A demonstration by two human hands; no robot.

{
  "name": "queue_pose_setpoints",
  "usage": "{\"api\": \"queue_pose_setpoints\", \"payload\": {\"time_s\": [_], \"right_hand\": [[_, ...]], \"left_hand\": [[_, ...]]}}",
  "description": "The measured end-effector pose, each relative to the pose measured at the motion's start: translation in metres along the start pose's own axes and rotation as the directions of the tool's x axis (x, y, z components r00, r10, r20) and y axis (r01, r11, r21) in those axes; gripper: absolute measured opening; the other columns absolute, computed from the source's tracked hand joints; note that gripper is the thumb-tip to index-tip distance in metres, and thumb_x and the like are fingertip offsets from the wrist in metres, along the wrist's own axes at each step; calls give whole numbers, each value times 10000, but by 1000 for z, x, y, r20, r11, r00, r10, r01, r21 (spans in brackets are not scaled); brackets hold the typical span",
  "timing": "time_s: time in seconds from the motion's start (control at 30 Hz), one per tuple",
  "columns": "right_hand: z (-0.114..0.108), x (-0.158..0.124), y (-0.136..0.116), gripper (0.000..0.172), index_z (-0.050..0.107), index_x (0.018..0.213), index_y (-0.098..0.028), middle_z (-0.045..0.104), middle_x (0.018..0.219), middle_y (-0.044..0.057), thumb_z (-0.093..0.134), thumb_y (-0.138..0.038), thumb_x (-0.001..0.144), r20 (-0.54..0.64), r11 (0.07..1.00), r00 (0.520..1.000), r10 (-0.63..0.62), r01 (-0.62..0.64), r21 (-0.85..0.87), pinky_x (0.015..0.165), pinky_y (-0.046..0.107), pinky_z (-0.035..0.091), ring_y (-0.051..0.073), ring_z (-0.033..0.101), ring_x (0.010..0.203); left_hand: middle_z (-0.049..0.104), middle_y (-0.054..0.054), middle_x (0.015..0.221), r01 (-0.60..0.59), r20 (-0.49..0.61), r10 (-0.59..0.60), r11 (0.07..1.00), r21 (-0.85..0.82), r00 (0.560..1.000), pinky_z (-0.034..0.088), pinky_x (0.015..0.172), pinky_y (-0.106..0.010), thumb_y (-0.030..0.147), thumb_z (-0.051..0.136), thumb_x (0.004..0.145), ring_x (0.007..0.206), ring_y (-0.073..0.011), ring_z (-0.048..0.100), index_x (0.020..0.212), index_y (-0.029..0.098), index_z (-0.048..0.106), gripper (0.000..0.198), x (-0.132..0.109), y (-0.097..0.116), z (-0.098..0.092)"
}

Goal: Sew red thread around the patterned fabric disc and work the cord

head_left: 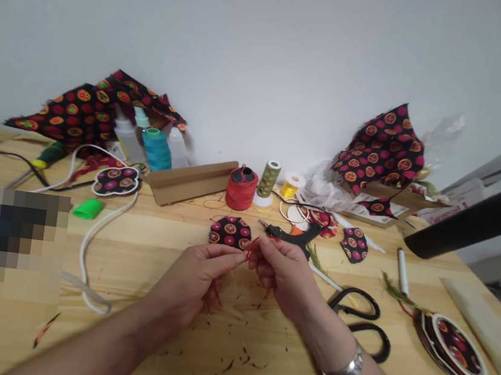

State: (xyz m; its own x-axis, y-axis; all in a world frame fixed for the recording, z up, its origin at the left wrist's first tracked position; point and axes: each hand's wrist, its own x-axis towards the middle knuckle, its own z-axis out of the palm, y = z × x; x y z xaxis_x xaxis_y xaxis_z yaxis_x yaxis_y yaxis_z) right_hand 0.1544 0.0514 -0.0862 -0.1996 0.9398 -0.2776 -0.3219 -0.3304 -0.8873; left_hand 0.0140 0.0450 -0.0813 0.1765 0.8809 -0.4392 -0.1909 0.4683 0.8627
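My left hand [193,284] and my right hand [283,273] meet at the fingertips above the wooden table, both pinching thin red thread [249,249]. More red strands hang below my fingers. Just beyond my fingertips lies a round piece of black fabric with a red and gold print [230,232], its near edge close to my hands. A black glue gun [290,236] rests beyond my right hand. A metal bangle [342,366] circles my right wrist.
Black-handled scissors [359,319] lie to the right, near a finished fabric medallion [454,349]. White cord [97,242] loops at left. Spools, bottles, a cardboard strip [190,181] and printed fabric stand along the wall. Small thread scraps litter the wooden table [249,345]. A blurred patch hides the lower left.
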Motion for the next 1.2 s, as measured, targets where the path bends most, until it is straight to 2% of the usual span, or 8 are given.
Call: {"api": "queue_pose_setpoints", "payload": {"time_s": [0.07,0.17,0.27,0.37,0.53,0.9,1.03,1.2], "right_hand": [[0,-1,0,316,601,715,-116,523,565,-7,619,-431,713,19,999,999,28,-29,24,372,179,137,26,279,401],[1,-2,0,271,615,691,-109,535,590,-4,666,-375,677,21,998,1000,-4,5,-64,380,178,194,29,311,421],[2,-1,3,221,632,700,-116,551,605,-11,703,-314,632,-27,989,999,-38,34,-145,385,186,231,34,348,419],[4,0,6,209,608,670,-129,538,569,-31,720,-290,598,-82,992,995,-60,50,-117,381,191,228,39,347,410],[7,1,8,167,574,622,-138,469,479,-59,693,-254,616,-126,983,987,-98,77,-164,388,196,205,47,327,418],[4,1,5,175,535,583,-157,418,459,-70,644,-265,667,-57,972,993,-106,91,-219,402,215,185,52,288,406],[5,1,5,187,540,597,-151,420,465,-67,659,-283,655,-62,976,994,-92,78,-206,405,212,185,53,293,418],[3,2,6,234,525,580,-145,412,489,-57,664,-320,651,-60,969,994,-94,78,-233,407,203,197,54,294,438]], "left_hand": [[394,98,382,-11,-19,10,1000,-21,1000,169,327,-149,261,683,644,353,-26,290,675,155,683,110,0,1,0],[409,100,387,-19,-44,17,999,-33,999,198,329,-157,274,685,640,349,-34,308,669,166,673,112,-1,2,-1],[438,92,400,-21,-54,20,1000,-14,998,201,328,-165,287,677,647,348,-41,322,671,173,670,117,-2,1,-1],[507,75,456,-41,-56,43,999,29,997,197,326,-164,287,666,661,357,-35,331,670,167,668,121,0,-2,-1],[542,70,486,-46,-49,51,995,86,997,210,330,-168,307,652,672,345,-29,337,682,166,664,142,1,-5,-2],[482,79,425,-38,-41,43,993,112,998,222,335,-178,319,665,658,338,-40,326,678,175,678,146,-2,-2,0],[507,67,448,-77,-40,82,991,112,996,218,338,-174,308,662,663,354,-40,331,672,175,686,136,0,-3,0],[561,62,501,-66,-47,71,993,93,996,226,341,-178,303,662,661,354,-36,337,677,180,685,126,1,-3,0]]}}
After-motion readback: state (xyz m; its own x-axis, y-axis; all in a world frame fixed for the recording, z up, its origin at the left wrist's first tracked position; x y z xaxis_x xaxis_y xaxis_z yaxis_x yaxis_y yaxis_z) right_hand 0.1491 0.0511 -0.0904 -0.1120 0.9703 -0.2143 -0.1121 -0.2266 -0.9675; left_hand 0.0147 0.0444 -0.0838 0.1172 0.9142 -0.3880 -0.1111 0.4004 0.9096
